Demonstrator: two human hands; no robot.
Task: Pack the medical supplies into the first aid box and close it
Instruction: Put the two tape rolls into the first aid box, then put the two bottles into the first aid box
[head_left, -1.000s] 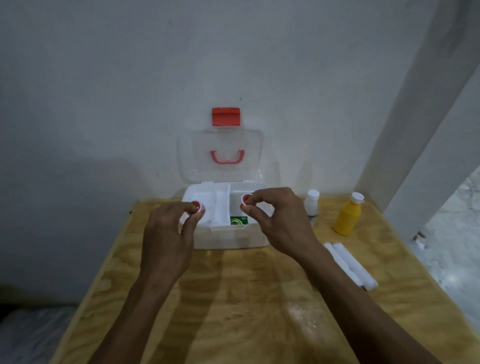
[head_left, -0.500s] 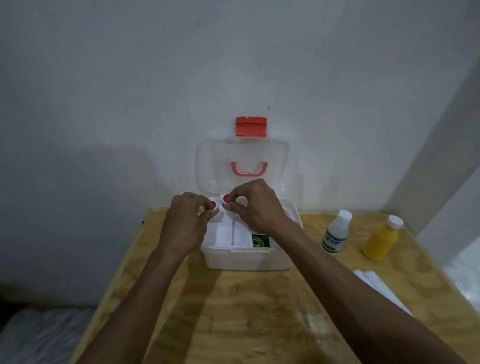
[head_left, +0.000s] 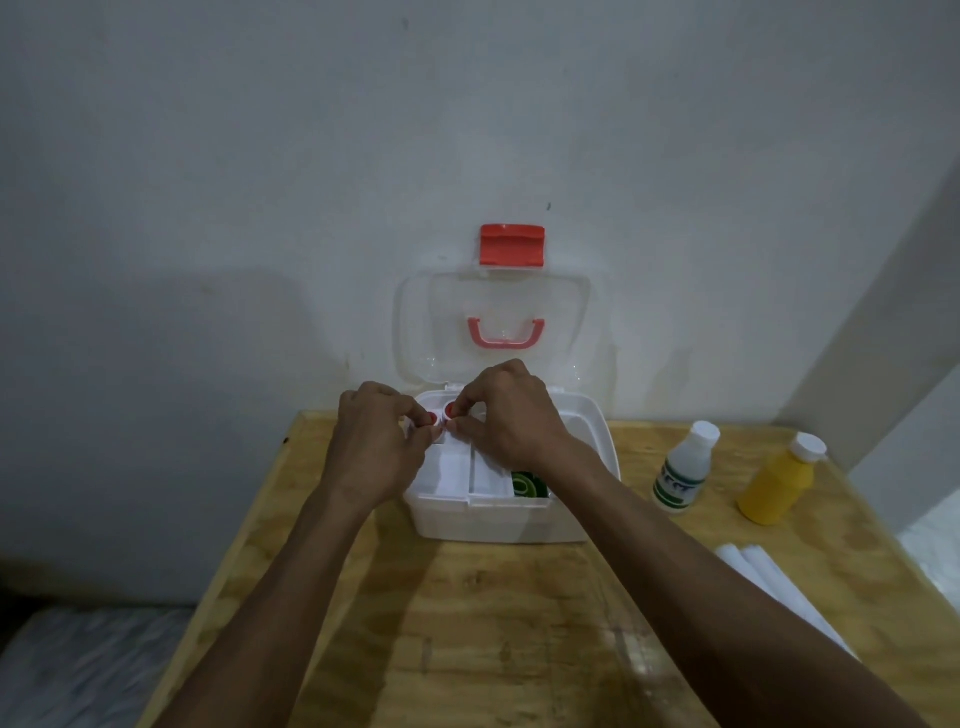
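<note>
The white first aid box stands at the table's back edge. Its clear lid is up against the wall, with a red latch on top. Inside lies a white divider tray and, beside it, a green-labelled item. My left hand pinches a small white roll with a red centre. My right hand pinches a second such roll. The two rolls touch over the box's back left corner. My hands hide what lies under them.
To the right of the box, a white bottle with a green label and a yellow bottle with a white cap stand on the wooden table. White rolled bandages lie near the right edge. A wall rises right behind the box.
Both hands moved from the front of the box to its back left corner and came together, each still pinching its small roll. The camera view shifted, so the box sits lower and more central.
</note>
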